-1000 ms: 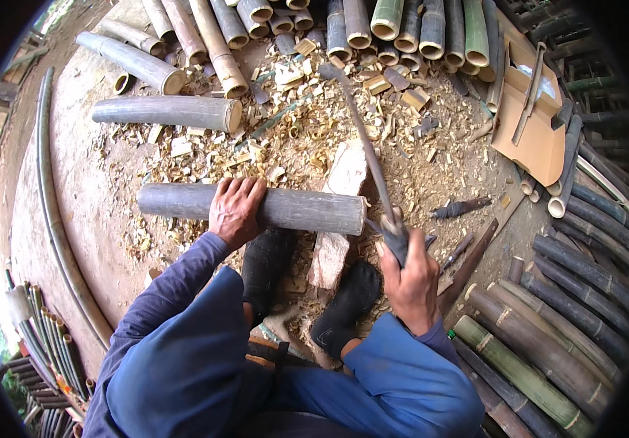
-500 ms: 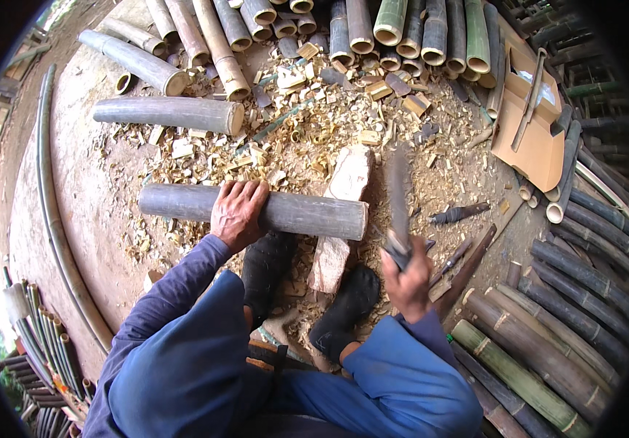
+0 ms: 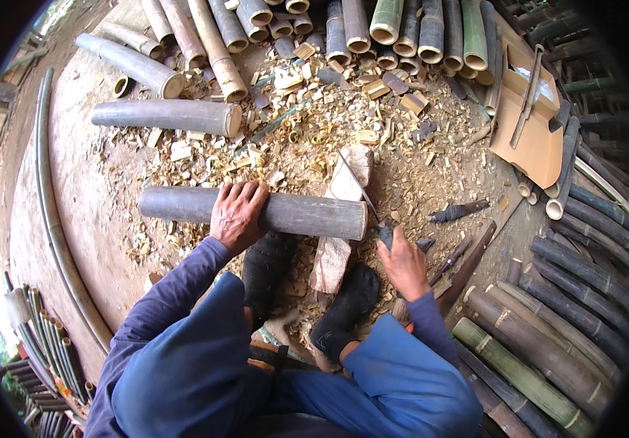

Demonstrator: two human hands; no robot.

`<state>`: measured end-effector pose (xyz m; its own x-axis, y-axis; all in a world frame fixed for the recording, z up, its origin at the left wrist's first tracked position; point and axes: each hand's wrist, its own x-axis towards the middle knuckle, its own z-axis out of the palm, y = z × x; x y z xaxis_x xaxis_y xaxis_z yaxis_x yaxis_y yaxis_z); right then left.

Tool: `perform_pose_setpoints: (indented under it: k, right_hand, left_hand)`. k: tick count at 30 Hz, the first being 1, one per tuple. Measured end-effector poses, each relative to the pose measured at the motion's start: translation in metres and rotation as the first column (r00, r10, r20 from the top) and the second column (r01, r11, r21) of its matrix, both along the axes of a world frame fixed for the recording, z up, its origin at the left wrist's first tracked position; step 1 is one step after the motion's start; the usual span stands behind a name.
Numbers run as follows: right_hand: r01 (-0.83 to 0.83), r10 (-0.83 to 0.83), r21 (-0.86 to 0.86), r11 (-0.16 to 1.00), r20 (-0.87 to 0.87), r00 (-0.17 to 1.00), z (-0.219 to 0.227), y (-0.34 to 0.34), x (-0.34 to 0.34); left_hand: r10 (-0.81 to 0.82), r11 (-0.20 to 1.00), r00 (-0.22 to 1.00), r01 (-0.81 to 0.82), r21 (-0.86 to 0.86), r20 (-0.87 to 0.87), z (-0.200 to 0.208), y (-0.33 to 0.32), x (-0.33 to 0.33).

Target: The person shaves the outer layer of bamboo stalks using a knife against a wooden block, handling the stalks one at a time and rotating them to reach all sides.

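Observation:
A dark bamboo section (image 3: 311,216) lies crosswise in front of me, its right part resting over a pale pinkish block (image 3: 331,264). My left hand (image 3: 238,216) is wrapped over the bamboo near its middle. In my right hand (image 3: 405,266) is the dark handle of a knife (image 3: 358,185). Its blade shows almost edge-on as a thin line, slanting up and left past the bamboo's cut right end. From this view I cannot tell whether blade and bamboo touch. My feet in black socks (image 3: 351,303) stand on both sides of the block.
Wood chips (image 3: 292,131) cover the ground beyond the bamboo. Another capped bamboo piece (image 3: 168,117) lies at far left. Cut bamboo tubes (image 3: 387,25) line the back, and more poles (image 3: 541,343) lie at right. A wrapped-handled tool (image 3: 459,212) and an open cardboard box (image 3: 530,146) are rightward.
The knife blade has swung leftward, from upright and broadside to slanted and edge-on near the bamboo's right end. My left hand and the bamboo stay nearly in place.

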<state>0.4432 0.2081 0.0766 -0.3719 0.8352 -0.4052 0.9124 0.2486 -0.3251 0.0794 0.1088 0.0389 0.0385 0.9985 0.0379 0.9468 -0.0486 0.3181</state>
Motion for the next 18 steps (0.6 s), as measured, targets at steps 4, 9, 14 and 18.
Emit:
perform_pose_setpoints:
  k: [4, 9, 14, 18]
  right_hand:
    - [-0.014, 0.018, 0.021, 1.0, -0.22, 0.975, 0.034, -0.008, -0.01]
    - [0.037, 0.041, 0.179, 0.983, -0.411, 0.911, 0.069, -0.02, -0.027]
    - [0.051, 0.132, 0.323, 0.945, -0.519, 0.845, 0.068, -0.024, -0.035]
    - [-0.071, 0.063, 0.14, 0.988, 0.059, 0.996, 0.003, -0.014, -0.009]
  left_hand:
    - [-0.011, 0.884, 0.998, 0.042, -0.465, 0.068, 0.033, 0.022, -0.024]
    - [-0.073, 0.958, 0.997, 0.064, -0.28, -0.022, 0.021, 0.026, -0.024]
    - [-0.054, 0.952, 0.998, 0.06, -0.299, 0.028, 0.013, 0.02, -0.029]
    - [-0.071, 0.952, 0.995, 0.087, -0.292, 0.066, 0.006, 0.024, -0.021]
